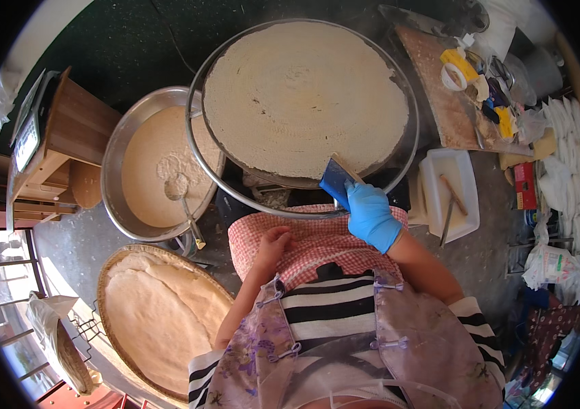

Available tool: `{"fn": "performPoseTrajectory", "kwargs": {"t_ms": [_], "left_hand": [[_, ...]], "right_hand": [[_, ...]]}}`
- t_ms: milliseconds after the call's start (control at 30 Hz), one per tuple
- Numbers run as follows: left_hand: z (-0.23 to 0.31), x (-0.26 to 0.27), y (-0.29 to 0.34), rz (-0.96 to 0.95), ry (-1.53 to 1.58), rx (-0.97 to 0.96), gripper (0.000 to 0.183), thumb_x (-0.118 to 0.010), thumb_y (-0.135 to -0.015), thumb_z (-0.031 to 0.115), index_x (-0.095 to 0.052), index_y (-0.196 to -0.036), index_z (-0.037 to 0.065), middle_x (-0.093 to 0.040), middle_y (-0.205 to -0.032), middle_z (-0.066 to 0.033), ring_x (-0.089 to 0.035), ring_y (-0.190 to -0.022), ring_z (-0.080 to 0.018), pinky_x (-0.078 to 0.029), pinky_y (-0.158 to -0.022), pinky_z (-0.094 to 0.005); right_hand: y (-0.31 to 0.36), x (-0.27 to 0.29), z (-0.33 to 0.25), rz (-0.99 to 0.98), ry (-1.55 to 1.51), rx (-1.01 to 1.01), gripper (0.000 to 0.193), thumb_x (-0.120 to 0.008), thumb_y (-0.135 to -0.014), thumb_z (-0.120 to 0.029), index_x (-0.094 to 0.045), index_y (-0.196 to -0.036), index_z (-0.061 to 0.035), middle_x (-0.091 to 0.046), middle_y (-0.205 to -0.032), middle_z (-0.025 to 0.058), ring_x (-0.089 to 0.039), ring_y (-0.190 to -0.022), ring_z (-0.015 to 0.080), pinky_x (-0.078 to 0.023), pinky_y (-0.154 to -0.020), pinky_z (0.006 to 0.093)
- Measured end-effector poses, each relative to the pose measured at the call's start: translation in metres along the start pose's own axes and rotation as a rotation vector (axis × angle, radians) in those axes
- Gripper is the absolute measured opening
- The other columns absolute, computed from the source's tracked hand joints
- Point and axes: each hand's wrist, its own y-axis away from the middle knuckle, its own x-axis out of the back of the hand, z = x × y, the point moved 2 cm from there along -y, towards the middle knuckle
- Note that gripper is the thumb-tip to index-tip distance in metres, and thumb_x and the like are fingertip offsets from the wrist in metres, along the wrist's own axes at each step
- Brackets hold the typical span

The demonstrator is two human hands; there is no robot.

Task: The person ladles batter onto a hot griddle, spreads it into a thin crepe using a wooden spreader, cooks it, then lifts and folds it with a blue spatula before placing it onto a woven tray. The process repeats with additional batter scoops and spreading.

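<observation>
Scraper [334, 180] at the near edge of the batter [303, 102]
Right hand [373, 215] grips it, fingers closed; left hand [273, 247], half-open, nothing visible inside, over checked cloth [321, 235].

Centre, before the person: griddle [283, 181] bearing a batter sheet [303, 102], both within a ring [256, 202]; scraper [335, 180] in the right hand [374, 217] at the sheet's near edge, left hand [274, 245] over the lap. Left: basin [113, 180] of batter [154, 184] beside the ring, ladle [177, 186] inside with handle across the near rim; cabinet [65, 143] farther left; tray [101, 292] of flat sheets [160, 313] nearer the person. Right: tub [474, 198] containing two sticks [453, 194]; beyond it, board [433, 88] bearing a tape roll [452, 77]; far right, bags [569, 170].
</observation>
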Motion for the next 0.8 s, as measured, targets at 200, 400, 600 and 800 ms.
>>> {"fn": "performPoseTrajectory", "kwargs": {"t_ms": [200,400,600,800], "left_hand": [[-0.002,0.000,0.000,0.012,0.069,-0.028,0.018,-0.052,-0.086,0.007,-0.053,-0.102,-0.001,-0.062,-0.082,-0.0092,-0.061,-0.067,-0.0153,-0.050,-0.061,-0.0253],[0.005,0.000,0.008,0.032,0.052,-0.006,0.021,-0.052,-0.087,0.009,-0.052,-0.105,-0.001,-0.063,-0.084,-0.0099,-0.061,-0.069,-0.0162,-0.050,-0.061,-0.0258],[0.014,0.012,0.009,0.099,0.112,0.000,0.022,-0.052,-0.088,0.010,-0.051,-0.106,-0.002,-0.062,-0.089,-0.0123,-0.062,-0.071,-0.0198,-0.053,-0.066,-0.0305],[0.037,0.036,-0.012,0.138,0.115,-0.141,0.027,-0.052,-0.088,0.013,-0.050,-0.111,-0.002,-0.061,-0.088,-0.0106,-0.060,-0.075,-0.0166,-0.051,-0.063,-0.0286]], "right_hand": [[-0.004,-0.024,-0.037,0.044,0.186,0.056,0.041,-0.058,-0.064,-0.011,-0.053,-0.101,0.0065,-0.055,-0.081,0.0169,-0.057,-0.071,0.0269,-0.045,-0.062,0.0356],[0.001,-0.015,-0.012,0.054,-0.068,0.065,0.040,-0.054,-0.069,-0.003,-0.051,-0.109,0.0017,-0.056,-0.100,0.0165,-0.057,-0.091,0.0289,-0.047,-0.075,0.0362],[-0.002,-0.016,0.058,0.343,0.008,-0.102,0.042,-0.049,-0.074,0.003,-0.044,-0.116,0.0034,-0.048,-0.112,0.0240,-0.051,-0.103,0.0345,-0.046,-0.086,0.0356],[0.029,-0.026,0.054,0.032,-0.120,-0.052,0.053,-0.051,-0.068,0.006,-0.043,-0.121,0.0007,-0.042,-0.125,0.0235,-0.047,-0.110,0.0377,-0.040,-0.094,0.0382]]}}
